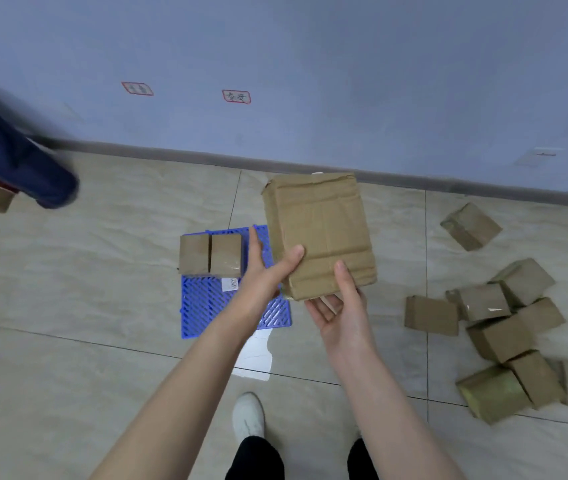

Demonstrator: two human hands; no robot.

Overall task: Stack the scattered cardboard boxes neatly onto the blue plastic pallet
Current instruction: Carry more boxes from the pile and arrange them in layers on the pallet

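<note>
The left hand [268,271] clasps the near left corner of a large brown cardboard box [320,233], thumb laid on its upper face and fingers running up its left side. The right hand [341,306] pinches the near edge, thumb on top and fingers curled beneath. The box is held in the air, tilted, over the right half of the blue plastic lattice pallet [206,303] that lies on the pale tiled floor [102,289]. Two small brown cardboard boxes [210,254] stand touching one another along the pallet's far left edge, and the rest of the grid looks bare apart from a small white label. Both grips sit at one end of a creased, soft-looking carton, so I judge it could sag or pivot out of the thumbs as it is lowered. Its left side could also nudge the small pair off their edge. It looks broad against the free grid, so it may overhang the pallet's right edge if set down carelessly. A heap of loose brown cardboard boxes [504,330] lies on the floor well to the right, with one more [471,226] nearer the wall. A white shoe [248,414] stands near the pallet's near edge. A blurred dark blue shape [16,157] crowds the far left, and there is open floor to the pallet's left.
</note>
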